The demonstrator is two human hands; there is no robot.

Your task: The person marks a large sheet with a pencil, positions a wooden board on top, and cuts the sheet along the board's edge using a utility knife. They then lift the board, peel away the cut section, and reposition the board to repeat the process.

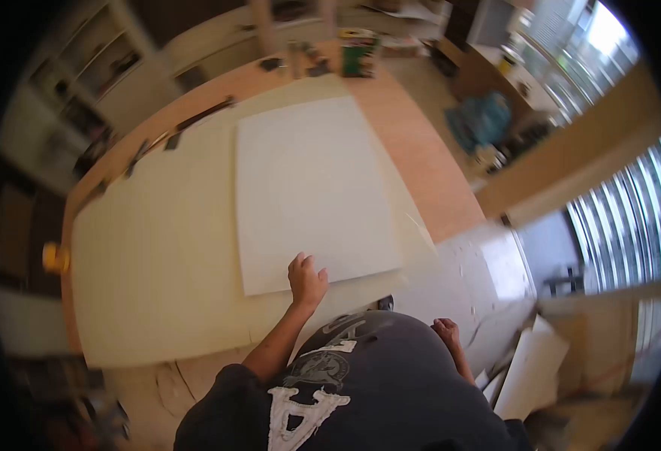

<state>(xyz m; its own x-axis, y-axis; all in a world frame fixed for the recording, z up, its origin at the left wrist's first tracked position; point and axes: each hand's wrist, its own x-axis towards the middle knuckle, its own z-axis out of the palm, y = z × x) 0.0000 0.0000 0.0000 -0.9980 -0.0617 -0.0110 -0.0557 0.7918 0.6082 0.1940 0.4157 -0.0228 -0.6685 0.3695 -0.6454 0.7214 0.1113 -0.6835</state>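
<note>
A large white rectangular board [312, 188] lies flat on a bigger cream-coloured sheet [158, 255]. My left hand [307, 282] is over the near edge of the white board, its fingers bent and slightly apart. Whether the fingertips press on the board cannot be made out. Down at my right side, beside my shirt, my right hand [447, 331] has its fingers curled in. The inside of that hand is hidden from view.
Under the sheets is a wooden tabletop [413, 158]. Long dark tools [203, 113] lie along its far left edge, with a green box [358, 54] at the far end. A yellow object [55, 258] sits at the left edge. Board offcuts [529, 368] lean at the lower right.
</note>
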